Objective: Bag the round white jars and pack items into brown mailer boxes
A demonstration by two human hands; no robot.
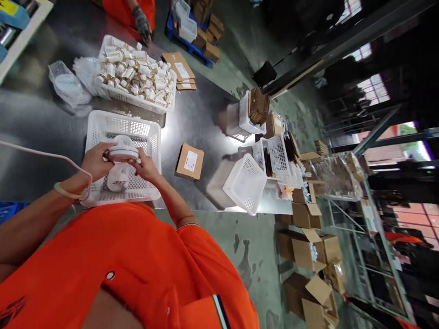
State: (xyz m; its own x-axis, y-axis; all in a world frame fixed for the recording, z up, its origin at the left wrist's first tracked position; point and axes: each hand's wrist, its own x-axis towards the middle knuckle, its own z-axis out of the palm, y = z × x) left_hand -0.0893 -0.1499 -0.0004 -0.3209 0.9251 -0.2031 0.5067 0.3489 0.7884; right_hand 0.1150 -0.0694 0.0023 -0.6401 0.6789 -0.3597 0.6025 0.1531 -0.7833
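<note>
Above a white perforated plastic basket [156, 160], I hold a round white piece with a pinkish-brown band [123, 153] between both hands. My left hand [97, 162] closes on its left side, and the fingers of my right hand [147, 166] grip its right side. Under it in the basket lies a round white container with dark lettering [117, 179]. Another white round part [122, 140] shows just behind the held piece, partly covered by it. A thin pale cord [51, 154] runs from the left to my left wrist, which wears a light band.
Behind stands a white basket heaped with small white-capped bottles [137, 73], beside clear plastic bags [70, 84]. A labelled cardboard box [190, 161] sits to the right, then an overturned-looking white basket [245, 183]. Across the table is a co-worker's gloved hand [142, 23].
</note>
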